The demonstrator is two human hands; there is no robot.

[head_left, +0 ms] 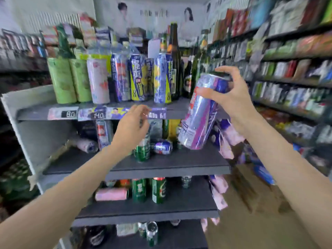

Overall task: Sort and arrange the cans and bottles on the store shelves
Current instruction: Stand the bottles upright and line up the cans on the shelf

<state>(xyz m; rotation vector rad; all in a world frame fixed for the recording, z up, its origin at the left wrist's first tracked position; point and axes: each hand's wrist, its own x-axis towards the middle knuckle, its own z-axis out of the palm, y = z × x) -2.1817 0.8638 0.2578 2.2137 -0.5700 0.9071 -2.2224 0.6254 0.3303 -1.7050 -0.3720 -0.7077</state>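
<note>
Right hand (228,97) grips tilted purple can (199,119).

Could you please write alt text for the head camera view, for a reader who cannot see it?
A person's right hand grips a tilted purple can in front of dark store shelves, while the left hand reaches toward an upright green can on the second shelf. Tall cans and bottles stand in a row on the top shelf.

Tall purple can (199,112) tilted in the right hand (228,97)

Green can (142,150) stands upright under the left hand (131,128); a small blue can (162,147) lies just beside.
</note>
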